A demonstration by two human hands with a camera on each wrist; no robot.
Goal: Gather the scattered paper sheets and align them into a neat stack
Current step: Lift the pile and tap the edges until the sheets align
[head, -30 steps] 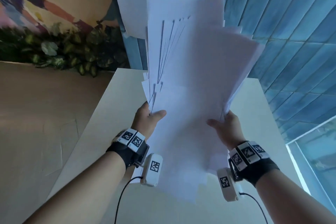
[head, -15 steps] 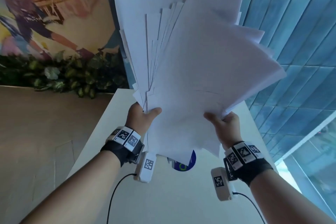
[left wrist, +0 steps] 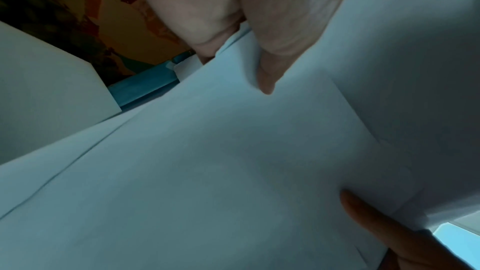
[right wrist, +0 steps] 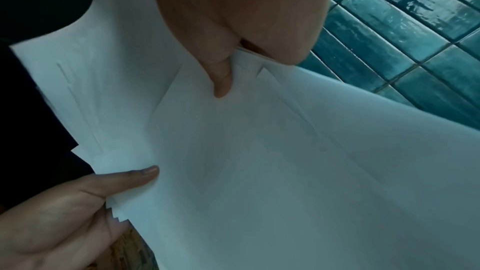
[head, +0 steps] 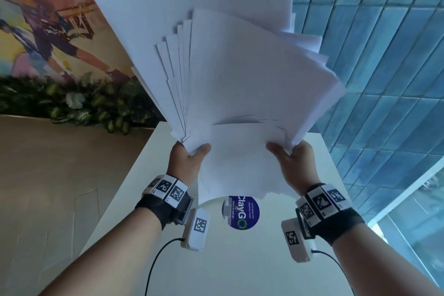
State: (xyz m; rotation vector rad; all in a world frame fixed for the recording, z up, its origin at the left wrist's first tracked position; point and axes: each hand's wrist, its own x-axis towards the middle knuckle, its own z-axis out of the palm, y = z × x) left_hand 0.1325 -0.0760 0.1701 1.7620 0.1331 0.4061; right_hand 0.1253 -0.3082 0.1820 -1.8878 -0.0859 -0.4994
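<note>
A loose, fanned bundle of white paper sheets (head: 240,84) is raised off the white table (head: 134,194), tilted up and away from me. My left hand (head: 189,156) pinches its lower left edge, thumb on the near face. My right hand (head: 293,158) pinches the lower right edge the same way. The sheets splay out unevenly, with several staggered edges showing at the left. In the left wrist view my thumb (left wrist: 270,65) presses on the paper sheets (left wrist: 233,161). In the right wrist view my right thumb (right wrist: 221,81) lies on the sheets (right wrist: 259,161) and the left hand (right wrist: 78,202) holds the far edge.
A round blue sticker (head: 241,212) lies on the table under the sheets. A blue tiled wall (head: 384,79) rises at the right, with a window (head: 422,223) below it. A painted mural (head: 48,19) and a green plant strip (head: 72,106) stand at the left, above a tan floor (head: 48,187).
Both hands have lifted the bundle up off the table and tilted it more upright. The blue sticker beneath it has come into view.
</note>
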